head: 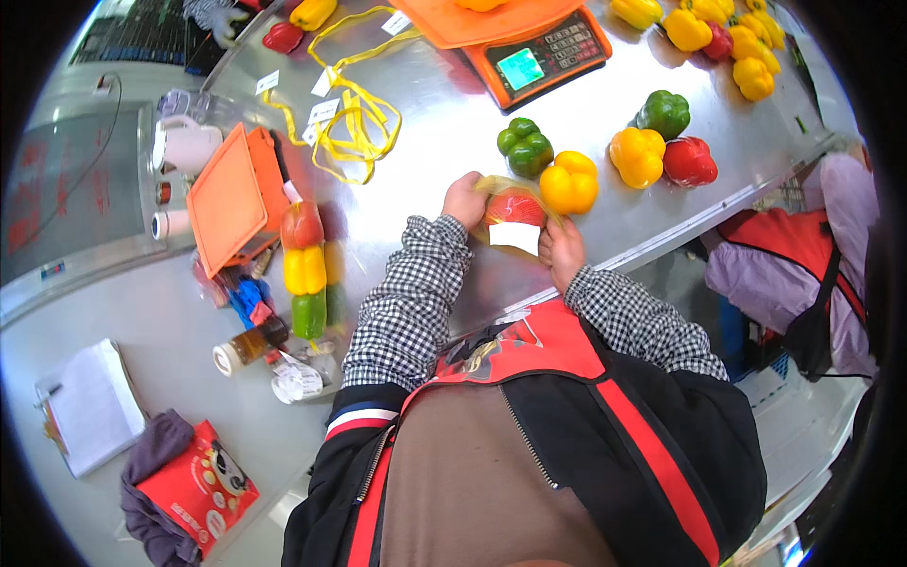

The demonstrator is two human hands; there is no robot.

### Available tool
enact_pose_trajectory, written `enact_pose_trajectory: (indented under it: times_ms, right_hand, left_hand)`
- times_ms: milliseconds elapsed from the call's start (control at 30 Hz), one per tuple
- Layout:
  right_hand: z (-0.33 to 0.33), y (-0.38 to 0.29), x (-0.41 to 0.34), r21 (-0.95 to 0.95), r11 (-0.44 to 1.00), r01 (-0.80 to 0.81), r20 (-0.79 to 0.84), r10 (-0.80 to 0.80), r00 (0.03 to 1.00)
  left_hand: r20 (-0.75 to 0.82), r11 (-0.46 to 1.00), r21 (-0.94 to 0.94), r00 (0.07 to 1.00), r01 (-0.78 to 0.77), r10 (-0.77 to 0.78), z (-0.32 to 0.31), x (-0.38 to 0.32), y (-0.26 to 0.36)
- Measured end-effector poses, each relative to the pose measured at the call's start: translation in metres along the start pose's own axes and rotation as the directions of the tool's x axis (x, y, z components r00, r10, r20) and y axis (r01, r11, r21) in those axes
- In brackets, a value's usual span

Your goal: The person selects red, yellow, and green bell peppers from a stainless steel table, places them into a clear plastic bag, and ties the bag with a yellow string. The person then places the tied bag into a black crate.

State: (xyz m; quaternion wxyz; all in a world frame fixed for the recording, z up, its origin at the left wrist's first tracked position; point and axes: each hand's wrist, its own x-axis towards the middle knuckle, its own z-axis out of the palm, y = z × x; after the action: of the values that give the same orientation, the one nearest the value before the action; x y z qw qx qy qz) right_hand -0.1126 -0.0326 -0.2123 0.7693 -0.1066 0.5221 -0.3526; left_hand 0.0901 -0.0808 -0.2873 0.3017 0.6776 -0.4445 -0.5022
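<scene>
A red bell pepper sits inside a yellow net bag with a white label on its near side. My left hand grips the bag's left edge, while my right hand holds its right edge near the label. Just beyond the bag, a yellow bell pepper rests against a green bell pepper. Farther right is a group of a yellow pepper, a green pepper and a red pepper.
An orange scale stands at the back, with yellow netting left of it. A packed row of peppers lies by an orange scale and a jar. Several peppers lie back right. Another person is at right.
</scene>
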Motion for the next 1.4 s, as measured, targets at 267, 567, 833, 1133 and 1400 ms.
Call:
enact_pose_trajectory:
  times_ms: [267,567,833,1133,1400]
  right_hand:
    - [-0.017,0.034,0.024,-0.626,0.747,0.225,-0.008,-0.295,0.955]
    - [0.002,-0.155,0.006,-0.755,0.308,0.579,0.41,-0.468,0.783]
    - [-0.051,-0.122,0.109,-0.834,0.117,0.539,0.468,-0.367,0.804]
    - [-0.031,-0.038,0.039,-0.725,0.538,0.43,0.233,-0.396,0.888]
    - [-0.042,-0.021,0.055,-0.775,0.476,0.415,0.235,-0.392,0.889]
  left_hand:
    - [0.083,0.91,-0.322,0.965,0.262,-0.248,-0.002,-0.068,0.038]
    - [0.001,0.512,-0.854,0.985,0.092,-0.174,0.063,-0.087,0.165]
    - [-0.05,0.536,-0.839,0.969,0.092,-0.244,0.084,-0.067,0.139]
    - [-0.106,0.608,-0.79,0.957,0.084,-0.27,0.052,-0.114,0.111]
    - [-0.186,0.823,-0.566,0.98,-0.047,-0.072,0.061,-0.089,0.039]
